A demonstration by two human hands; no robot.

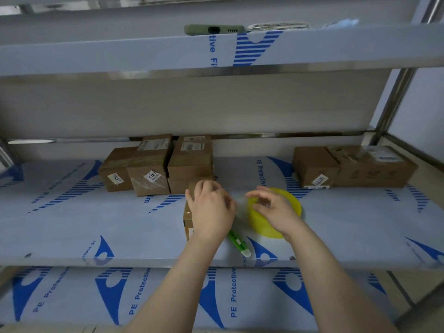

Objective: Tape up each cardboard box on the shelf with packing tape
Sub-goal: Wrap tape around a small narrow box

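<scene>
Your left hand grasps the small box toward the front edge of the shelf. Your right hand curls over the yellow tape roll just beside it; I cannot tell whether it grips. Between them, nearer the front edge, lies 1 green cutter.

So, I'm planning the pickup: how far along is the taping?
Roughly midway. The back-left boxes show glossy tape, so likely done. In hand: the left hand holds the small box, the right hand grips the tape roll. The right-side boxes may remain; their seams are unclear.
</scene>
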